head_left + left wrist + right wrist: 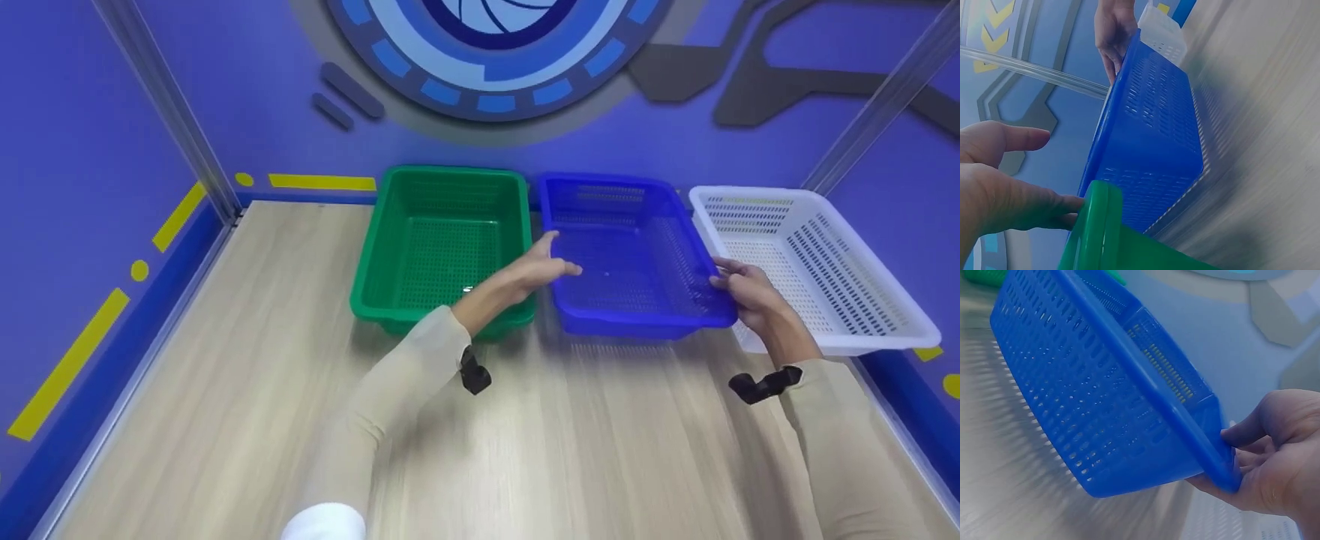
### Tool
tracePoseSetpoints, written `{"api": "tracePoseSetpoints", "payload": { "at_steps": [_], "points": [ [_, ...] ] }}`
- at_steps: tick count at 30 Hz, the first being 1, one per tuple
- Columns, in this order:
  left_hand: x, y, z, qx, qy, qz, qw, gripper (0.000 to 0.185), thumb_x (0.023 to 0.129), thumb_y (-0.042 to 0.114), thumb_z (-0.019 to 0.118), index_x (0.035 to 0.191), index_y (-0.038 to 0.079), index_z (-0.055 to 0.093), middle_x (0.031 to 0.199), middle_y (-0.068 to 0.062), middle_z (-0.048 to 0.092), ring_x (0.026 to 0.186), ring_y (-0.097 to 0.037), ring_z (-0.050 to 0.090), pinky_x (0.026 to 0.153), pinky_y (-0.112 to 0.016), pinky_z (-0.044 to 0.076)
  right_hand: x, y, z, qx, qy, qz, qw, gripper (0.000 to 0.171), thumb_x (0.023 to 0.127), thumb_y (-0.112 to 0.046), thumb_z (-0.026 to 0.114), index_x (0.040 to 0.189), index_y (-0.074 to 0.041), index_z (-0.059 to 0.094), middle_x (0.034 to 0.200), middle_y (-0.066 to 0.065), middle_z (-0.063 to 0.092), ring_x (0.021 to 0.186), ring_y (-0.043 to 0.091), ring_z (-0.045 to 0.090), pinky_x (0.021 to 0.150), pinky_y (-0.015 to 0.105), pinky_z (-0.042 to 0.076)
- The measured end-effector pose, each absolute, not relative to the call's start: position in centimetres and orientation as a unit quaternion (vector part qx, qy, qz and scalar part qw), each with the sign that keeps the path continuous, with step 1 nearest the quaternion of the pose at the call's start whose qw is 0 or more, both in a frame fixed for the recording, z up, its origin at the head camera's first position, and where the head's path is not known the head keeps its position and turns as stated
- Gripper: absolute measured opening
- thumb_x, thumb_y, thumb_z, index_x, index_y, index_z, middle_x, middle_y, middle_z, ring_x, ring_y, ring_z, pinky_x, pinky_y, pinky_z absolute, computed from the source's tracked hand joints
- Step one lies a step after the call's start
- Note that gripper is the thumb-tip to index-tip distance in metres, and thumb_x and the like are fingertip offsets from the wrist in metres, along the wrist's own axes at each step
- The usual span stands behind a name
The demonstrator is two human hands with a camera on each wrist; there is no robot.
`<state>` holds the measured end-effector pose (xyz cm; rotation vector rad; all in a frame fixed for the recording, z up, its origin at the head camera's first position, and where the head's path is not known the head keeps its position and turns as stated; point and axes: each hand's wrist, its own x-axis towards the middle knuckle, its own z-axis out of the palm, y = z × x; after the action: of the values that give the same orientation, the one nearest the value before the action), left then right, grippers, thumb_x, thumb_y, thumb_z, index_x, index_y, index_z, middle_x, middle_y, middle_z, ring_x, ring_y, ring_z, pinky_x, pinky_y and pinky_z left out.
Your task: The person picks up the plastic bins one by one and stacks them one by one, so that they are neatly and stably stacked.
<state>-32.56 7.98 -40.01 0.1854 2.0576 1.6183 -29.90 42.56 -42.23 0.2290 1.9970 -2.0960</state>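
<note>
A blue plastic basket (622, 255) stands between a green basket (442, 255) and a white basket (825, 262) in the head view. My right hand (754, 296) grips the blue basket's right rim near its front corner; the right wrist view shows the thumb (1244, 430) on the inner side, with the fingers partly hidden behind the rim. At the blue basket's left rim is my left hand (529, 270), its thumb straight and spread from the fingers. In the left wrist view those fingers (1044, 205) reach past the green rim beside the blue basket; their tips are partly hidden.
All three baskets have slotted walls and line the back of a wooden table (247, 360). A blue printed panel (247, 90) rises behind them, with side panels at left and right joined by metal posts (172, 105).
</note>
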Motion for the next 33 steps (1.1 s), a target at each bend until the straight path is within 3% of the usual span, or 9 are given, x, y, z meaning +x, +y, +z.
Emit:
{"api": "tracePoseSetpoints", "payload": {
  "at_steps": [7, 15, 19, 23, 29, 33],
  "points": [
    [-32.4, 7.9, -40.0, 0.101, 0.761, 0.604, 0.216, 0.081, 0.086, 0.006, 0.062, 0.151, 0.026, 0.019, 0.159, -0.006, 0.013, 0.145, -0.026, 0.015, 0.116, -0.048, 0.02, -29.2, 43.0, -41.4, 0.055, 0.639, -0.757, 0.126, 0.036, 0.096, 0.005, 0.043, 0.129, -0.003, 0.033, 0.09, -0.003, 0.066, 0.081, 0.01, 0.064, 0.073, 0.025, 0.055],
    [-32.4, 7.1, -39.8, 0.109, 0.728, 0.647, 0.201, 0.065, 0.086, -0.006, 0.053, 0.143, 0.023, 0.041, 0.157, -0.01, 0.02, 0.144, -0.025, 0.02, 0.109, -0.043, 0.034, -28.7, 43.2, -40.3, 0.051, 0.616, -0.778, 0.115, 0.037, 0.096, 0.006, 0.043, 0.131, -0.004, 0.034, 0.093, 0.0, 0.067, 0.084, 0.012, 0.065, 0.075, 0.027, 0.056],
    [-32.6, 7.2, -39.5, 0.096, 0.693, 0.689, 0.19, 0.067, 0.082, -0.011, 0.057, 0.141, 0.016, 0.043, 0.154, -0.014, 0.027, 0.133, -0.028, 0.039, 0.099, -0.04, 0.045, -28.1, 43.5, -39.9, 0.05, 0.605, -0.786, 0.116, 0.036, 0.096, 0.005, 0.044, 0.129, -0.004, 0.035, 0.094, 0.001, 0.067, 0.085, 0.012, 0.064, 0.075, 0.027, 0.055],
    [-32.7, 7.0, -39.1, 0.067, 0.657, 0.727, 0.187, 0.071, 0.078, -0.014, 0.061, 0.142, 0.01, 0.039, 0.15, -0.013, 0.035, 0.118, -0.029, 0.053, 0.095, -0.039, 0.049, -27.5, 43.6, -39.3, 0.036, 0.584, -0.801, 0.123, 0.028, 0.096, 0.006, 0.043, 0.121, -0.006, 0.045, 0.094, 0.003, 0.068, 0.085, 0.014, 0.065, 0.075, 0.028, 0.056],
    [-33.0, 6.7, -38.7, 0.024, 0.6, 0.762, 0.244, 0.077, 0.076, -0.013, 0.067, 0.144, 0.0, 0.033, 0.146, -0.02, 0.039, 0.126, -0.028, 0.05, 0.095, -0.03, 0.049, -26.9, 44.3, -38.4, 0.012, 0.54, -0.829, 0.149, 0.029, 0.097, 0.006, 0.039, 0.112, -0.01, 0.059, 0.098, 0.007, 0.07, 0.089, 0.019, 0.067, 0.078, 0.032, 0.056],
    [-33.2, 6.5, -38.4, 0.032, 0.573, 0.777, 0.261, 0.076, 0.076, -0.016, 0.066, 0.143, -0.004, 0.033, 0.143, -0.021, 0.043, 0.126, -0.03, 0.051, 0.095, -0.029, 0.05, -26.9, 44.7, -38.0, -0.007, 0.509, -0.844, 0.169, 0.032, 0.098, 0.006, 0.035, 0.117, -0.006, 0.058, 0.102, 0.011, 0.069, 0.092, 0.023, 0.067, 0.08, 0.035, 0.056]
  ]
}}
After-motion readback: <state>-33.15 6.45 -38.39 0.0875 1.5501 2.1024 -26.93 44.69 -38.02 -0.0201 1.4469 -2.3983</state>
